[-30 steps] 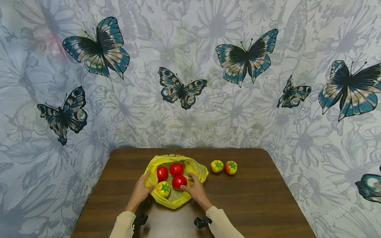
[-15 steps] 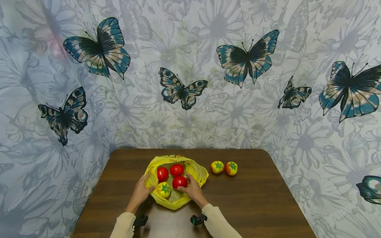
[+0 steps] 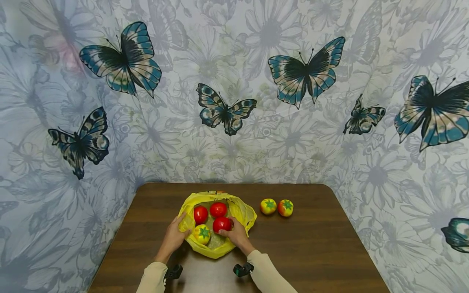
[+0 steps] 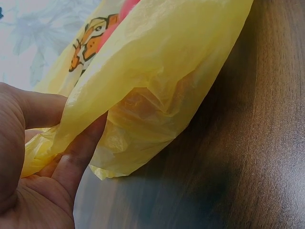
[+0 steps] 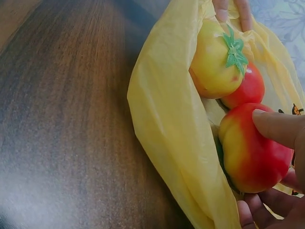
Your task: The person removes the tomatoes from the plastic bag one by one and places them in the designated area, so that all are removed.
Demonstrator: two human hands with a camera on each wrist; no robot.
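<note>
A yellow plastic bag (image 3: 244,209) sits with its mouth wide on the table. My left hand (image 3: 173,240) pinches its left rim; in the left wrist view, thumb and fingers have the thin film between them. Inside the bag, my right hand (image 3: 239,236) grips a red tomato (image 3: 221,225) with a yellowish flank, the thumb on top and fingers curled beneath, as the right wrist view shows. Two more red tomatoes (image 3: 218,209) lie behind and left of it. At the near left of the bag is a yellow tomato (image 3: 202,235) with a green star-shaped top.
Right of the bag, two yellow-and-red tomatoes (image 3: 277,207) stand side by side on the brown wooden table (image 3: 311,244). The table's far edge meets a wall (image 3: 234,154) covered with flowers and butterflies. Each wrist wears a small black device (image 3: 243,269).
My right hand has moved slightly left, and its fingers have closed round the red tomato. The left hand keeps its hold on the bag's rim.
</note>
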